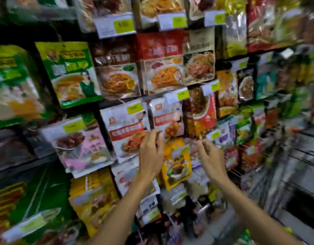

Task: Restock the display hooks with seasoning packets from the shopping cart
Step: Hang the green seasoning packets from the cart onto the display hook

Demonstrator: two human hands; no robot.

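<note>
Seasoning packets hang in rows on the display hooks. Both my hands are raised side by side in front of them. My left hand (pixel 151 152) has its curled fingertips at the lower edge of a white and red packet (pixel 167 119). My right hand (pixel 212 157) has its fingers curled just below a dark red packet (pixel 200 110). A yellow packet (pixel 177 165) hangs between the two hands, behind a pale price tag (pixel 181 149). Motion blur hides whether either hand pinches anything.
Price tags (pixel 115 25) stick out in front of the rows. The wire shopping cart (pixel 292 175) stands at the right, close to my right forearm. More packets fill the rack to the left (pixel 76 144), above and below my hands.
</note>
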